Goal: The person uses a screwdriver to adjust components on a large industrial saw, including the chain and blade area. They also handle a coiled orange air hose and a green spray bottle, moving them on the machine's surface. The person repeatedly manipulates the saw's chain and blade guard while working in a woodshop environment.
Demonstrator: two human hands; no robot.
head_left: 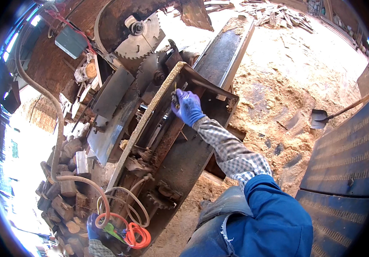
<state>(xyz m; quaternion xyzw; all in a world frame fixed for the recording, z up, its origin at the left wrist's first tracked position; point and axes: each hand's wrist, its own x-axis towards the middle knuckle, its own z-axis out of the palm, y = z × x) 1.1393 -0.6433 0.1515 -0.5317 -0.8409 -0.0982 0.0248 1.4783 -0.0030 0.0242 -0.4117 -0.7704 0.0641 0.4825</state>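
Right hand (189, 107) nearer: fingers clenched round small dark piece (175, 99), at their left, long axis pointing away from person; sawdust-coated rail (150, 108) beyond it leftward. Left hand (93, 226) beside green tool (112, 231); grip unclear.

Head-height fisheye view, looking steeply down, machine (189, 165) near

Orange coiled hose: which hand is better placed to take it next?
Left, I'd say. The left hand is right beside the orange coiled hose and the green piece. The right hand is up near the frame's far end, apparently gripping a small dark object.
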